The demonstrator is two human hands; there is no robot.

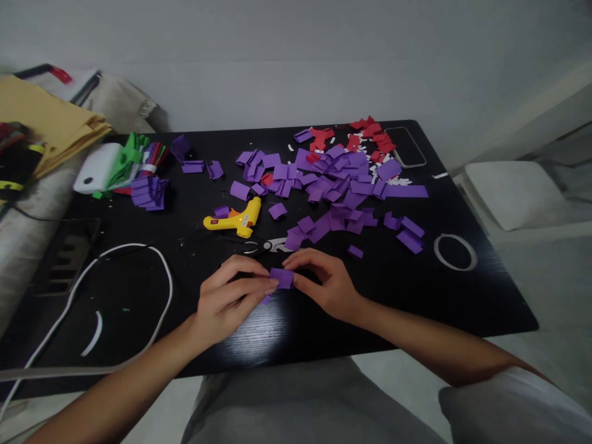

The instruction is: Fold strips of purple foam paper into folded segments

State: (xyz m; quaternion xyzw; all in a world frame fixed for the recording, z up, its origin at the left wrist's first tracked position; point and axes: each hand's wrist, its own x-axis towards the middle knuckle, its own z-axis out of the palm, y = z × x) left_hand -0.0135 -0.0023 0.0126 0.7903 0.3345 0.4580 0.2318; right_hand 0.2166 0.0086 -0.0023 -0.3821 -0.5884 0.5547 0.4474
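Note:
Between both hands, above the near part of the black table, is a small purple paper piece (pixel 282 278). My left hand (pixel 234 293) pinches its left side, and my right hand (pixel 326 280) grips its right edge between thumb and fingers. A bit of purple shows just under the left fingertips; I cannot tell whether it is part of the same piece. Right beyond the hands lie scissors (pixel 272 245), partly covered by purple paper. A yellow glue gun (pixel 235 219) rests on its side past my left hand. Many folded purple pieces (pixel 337 179) are heaped farther back.
Red paper scraps (pixel 370 132) and white bits lie at the back right, near a phone-shaped outline (pixel 406 148). A ring (pixel 456 252) sits at right. On the left are a white cable (pixel 169 277), bundled green strips (pixel 127 160), a white box (pixel 97 168) and yellow envelopes (pixel 46 117).

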